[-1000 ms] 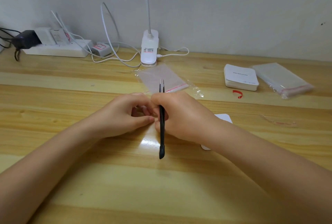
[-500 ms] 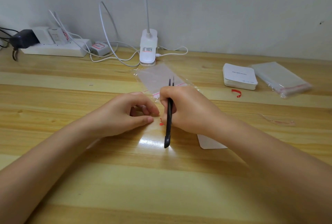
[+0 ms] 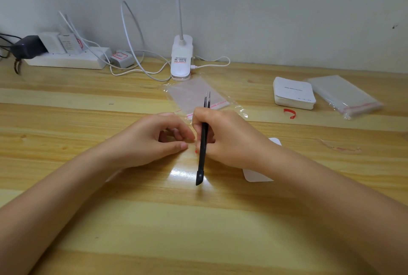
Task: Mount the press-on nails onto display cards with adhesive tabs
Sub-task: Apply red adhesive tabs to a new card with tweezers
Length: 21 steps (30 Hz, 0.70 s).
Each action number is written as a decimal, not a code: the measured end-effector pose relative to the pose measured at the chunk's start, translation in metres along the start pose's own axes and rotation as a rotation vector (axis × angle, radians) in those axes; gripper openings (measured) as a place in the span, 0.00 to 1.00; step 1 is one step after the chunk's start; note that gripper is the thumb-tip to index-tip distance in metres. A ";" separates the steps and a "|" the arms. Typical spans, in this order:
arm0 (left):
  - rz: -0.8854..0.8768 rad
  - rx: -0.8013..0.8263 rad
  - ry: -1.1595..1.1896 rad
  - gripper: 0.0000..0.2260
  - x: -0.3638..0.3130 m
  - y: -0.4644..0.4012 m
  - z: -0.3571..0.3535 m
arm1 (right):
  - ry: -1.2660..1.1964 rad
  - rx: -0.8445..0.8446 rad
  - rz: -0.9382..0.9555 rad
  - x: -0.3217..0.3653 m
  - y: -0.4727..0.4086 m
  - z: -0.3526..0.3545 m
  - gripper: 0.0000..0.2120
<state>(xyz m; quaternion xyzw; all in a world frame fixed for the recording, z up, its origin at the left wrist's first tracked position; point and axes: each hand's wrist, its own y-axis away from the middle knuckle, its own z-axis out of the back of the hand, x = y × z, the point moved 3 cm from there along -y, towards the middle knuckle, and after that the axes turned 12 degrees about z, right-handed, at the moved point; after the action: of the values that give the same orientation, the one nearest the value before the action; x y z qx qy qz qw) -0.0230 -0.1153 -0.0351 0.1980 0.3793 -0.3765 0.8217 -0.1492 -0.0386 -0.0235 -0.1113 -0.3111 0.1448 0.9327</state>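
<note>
I see both hands meeting at the middle of the wooden table (image 3: 66, 133). The right hand (image 3: 229, 140) grips black tweezers (image 3: 203, 142), fingers curled round the shaft; the two tips point away from me, toward the wall, and the blunt end hangs over the table near me. The left hand (image 3: 150, 140) has its fingers and thumb curled together close to the right fingertips; I cannot tell whether it pinches anything. A small red press-on nail (image 3: 196, 151) shows just beside the tweezers, between the hands. A white display card (image 3: 257, 175) lies on the table, partly hidden under the right wrist. Beyond the hands lies a clear bag (image 3: 194, 96). Far right: a stack of cards (image 3: 293, 93), a pack of clear bags (image 3: 344, 96) and a red curved piece (image 3: 291, 113)
</note>
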 end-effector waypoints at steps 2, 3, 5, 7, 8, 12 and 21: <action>0.000 0.001 -0.008 0.11 0.000 0.000 0.000 | -0.095 -0.052 -0.027 -0.002 0.001 0.002 0.19; 0.002 0.005 -0.018 0.11 -0.001 0.000 0.000 | -0.132 -0.082 -0.047 -0.004 0.002 0.004 0.19; 0.011 0.012 -0.030 0.09 -0.001 0.000 0.000 | -0.171 -0.132 -0.096 -0.009 0.003 0.010 0.18; 0.030 0.018 0.001 0.09 -0.002 0.000 0.000 | -0.238 -0.170 -0.165 -0.014 0.007 0.017 0.17; 0.037 0.020 0.015 0.09 -0.002 0.000 0.000 | -0.287 -0.195 -0.208 -0.017 0.010 0.021 0.17; 0.044 0.042 -0.011 0.10 -0.007 0.002 0.001 | -0.453 -0.331 -0.363 -0.031 0.027 0.039 0.16; 0.042 0.080 -0.238 0.12 -0.016 -0.001 0.008 | -0.857 -0.621 -0.431 -0.040 0.062 0.069 0.13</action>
<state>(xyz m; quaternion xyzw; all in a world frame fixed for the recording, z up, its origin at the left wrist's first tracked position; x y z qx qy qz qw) -0.0271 -0.1132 -0.0176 0.1925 0.2595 -0.3947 0.8601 -0.2350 0.0139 -0.0100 -0.2455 -0.7052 -0.1149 0.6552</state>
